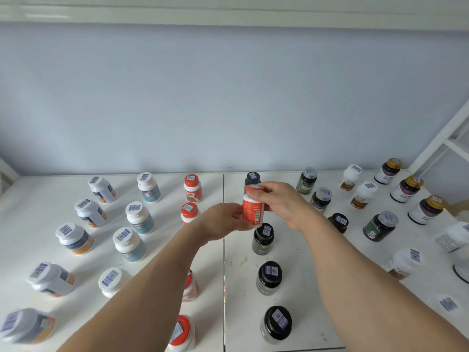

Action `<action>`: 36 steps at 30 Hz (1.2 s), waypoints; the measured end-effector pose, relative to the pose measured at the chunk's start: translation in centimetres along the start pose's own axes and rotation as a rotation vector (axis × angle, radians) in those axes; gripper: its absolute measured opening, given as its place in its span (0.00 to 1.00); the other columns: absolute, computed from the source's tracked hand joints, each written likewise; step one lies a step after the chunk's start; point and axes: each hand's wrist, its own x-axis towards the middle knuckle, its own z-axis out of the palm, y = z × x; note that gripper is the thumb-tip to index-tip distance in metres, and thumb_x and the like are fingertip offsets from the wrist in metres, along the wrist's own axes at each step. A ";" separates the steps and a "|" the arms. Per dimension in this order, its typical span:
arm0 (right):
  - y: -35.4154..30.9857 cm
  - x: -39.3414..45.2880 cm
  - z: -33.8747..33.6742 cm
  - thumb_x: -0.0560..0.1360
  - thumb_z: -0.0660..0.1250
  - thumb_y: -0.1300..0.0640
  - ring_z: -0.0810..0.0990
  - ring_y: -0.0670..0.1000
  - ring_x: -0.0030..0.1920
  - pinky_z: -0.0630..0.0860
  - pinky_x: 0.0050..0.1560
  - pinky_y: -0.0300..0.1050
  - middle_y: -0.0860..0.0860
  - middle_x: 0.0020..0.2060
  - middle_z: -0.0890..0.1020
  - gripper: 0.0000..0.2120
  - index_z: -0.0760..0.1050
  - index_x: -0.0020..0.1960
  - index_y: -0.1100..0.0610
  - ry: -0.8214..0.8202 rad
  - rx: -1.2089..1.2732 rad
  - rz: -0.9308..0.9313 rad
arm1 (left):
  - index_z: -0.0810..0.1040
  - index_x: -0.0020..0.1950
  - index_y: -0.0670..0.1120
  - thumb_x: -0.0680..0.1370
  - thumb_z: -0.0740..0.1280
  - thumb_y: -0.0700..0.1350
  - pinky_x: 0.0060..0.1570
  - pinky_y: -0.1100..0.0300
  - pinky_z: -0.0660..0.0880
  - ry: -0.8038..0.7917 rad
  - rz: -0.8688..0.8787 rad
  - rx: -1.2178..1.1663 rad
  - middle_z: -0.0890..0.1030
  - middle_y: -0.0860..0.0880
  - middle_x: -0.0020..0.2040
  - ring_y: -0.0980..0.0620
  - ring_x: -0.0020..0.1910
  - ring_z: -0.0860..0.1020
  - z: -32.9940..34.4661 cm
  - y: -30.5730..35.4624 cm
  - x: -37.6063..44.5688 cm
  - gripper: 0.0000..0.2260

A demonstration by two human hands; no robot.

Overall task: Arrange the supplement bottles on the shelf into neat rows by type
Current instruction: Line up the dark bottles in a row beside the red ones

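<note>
Above the middle of the white shelf (299, 252) I hold a red-and-white supplement bottle (251, 208) in both hands. My right hand (281, 201) grips its red cap from the right. My left hand (223, 219) holds the lower body from the left. Behind and below it, red-capped bottles (193, 188) stand in a row running toward me, partly hidden by my left forearm. To the right runs a row of black-lidded jars (270, 276).
Rows of white bottles with orange labels (90, 212) and blue labels (139, 217) fill the left side. Dark green jars (379, 226), white-capped brown-label bottles (363, 194) and gold-capped bottles (407, 189) stand at right. A blue wall backs the shelf; a white frame (446, 143) rises at right.
</note>
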 end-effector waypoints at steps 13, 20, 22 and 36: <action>1.3 -5.0 6.6 0.72 0.74 0.49 0.80 0.47 0.52 0.73 0.48 0.39 0.46 0.51 0.82 0.18 0.78 0.60 0.51 -0.040 -0.198 -0.109 | 0.73 0.68 0.53 0.81 0.59 0.54 0.53 0.54 0.76 0.365 0.032 1.072 0.78 0.52 0.62 0.46 0.57 0.78 -1.0 -2.6 -9.1 0.17; 1.2 -5.1 11.2 0.73 0.72 0.45 0.77 0.48 0.58 0.75 0.60 0.47 0.43 0.56 0.79 0.22 0.75 0.64 0.49 -0.034 -0.299 -0.059 | 0.75 0.65 0.52 0.80 0.59 0.55 0.51 0.53 0.78 0.424 0.029 0.990 0.79 0.52 0.60 0.48 0.56 0.78 -4.0 -5.9 -10.9 0.16; 0.9 -4.9 12.5 0.74 0.72 0.45 0.76 0.47 0.58 0.73 0.59 0.45 0.43 0.56 0.78 0.22 0.74 0.65 0.48 -0.026 -0.308 -0.035 | 0.75 0.65 0.51 0.81 0.59 0.55 0.51 0.53 0.77 0.415 0.035 0.975 0.79 0.52 0.61 0.49 0.57 0.78 -5.0 -6.6 -11.0 0.16; 3.2 -3.0 18.2 0.73 0.72 0.44 0.73 0.55 0.68 0.69 0.70 0.58 0.48 0.67 0.76 0.28 0.71 0.71 0.48 0.056 -0.333 0.097 | 0.73 0.68 0.52 0.81 0.58 0.54 0.51 0.55 0.76 0.344 0.060 0.855 0.77 0.53 0.64 0.50 0.60 0.76 -7.8 -8.4 -10.6 0.17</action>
